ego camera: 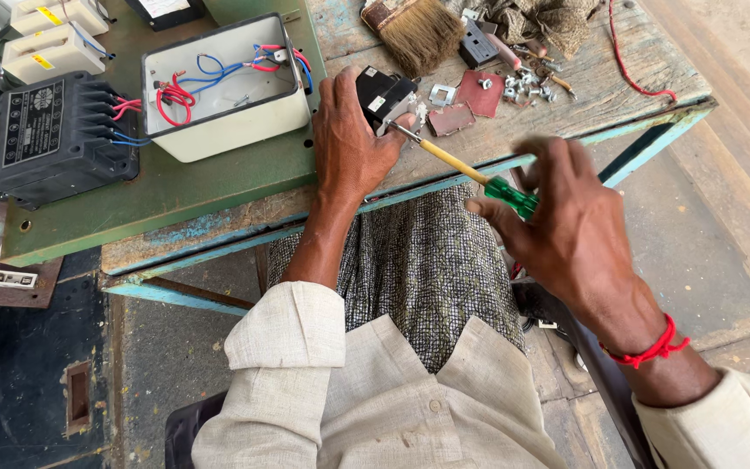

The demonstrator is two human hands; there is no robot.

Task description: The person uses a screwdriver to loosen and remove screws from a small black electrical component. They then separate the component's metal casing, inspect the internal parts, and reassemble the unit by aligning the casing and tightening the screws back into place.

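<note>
— At the near edge of the surface [566,82], what is the person holding?

— The left hand [351,139] has its fingers closed around a small black electrical part [382,94] with a pale label, held just above the worn wooden boards close to that near edge. The right hand [566,230] is off the surface, out over the lap, its fingers closed on the green handle of a screwdriver [462,165]. The yellow shaft slants up and left, and its metal tip meets the black part beside the left thumb.

— And around it?

— Just beyond the part lie a small square metal frame [442,94], two reddish-brown plates [466,104] and a scatter of small screws and nuts [523,85]. Toward the far edge a brush [418,30] with tan bristles lies next to a crumpled rag [540,17]. A red wire [631,61] curls along the right end of the boards.

— What about the left end?

— A green panel [201,182] lies there, carrying an open white box [227,87] with red and blue wires inside, and beside it a black finned unit [49,135] with wires running to the box. More white switch housings [49,39] sit at the far left corner.

— Anything on the wrist?

— A red thread [653,347] is tied round the right wrist, just above a pale sleeve.
</note>
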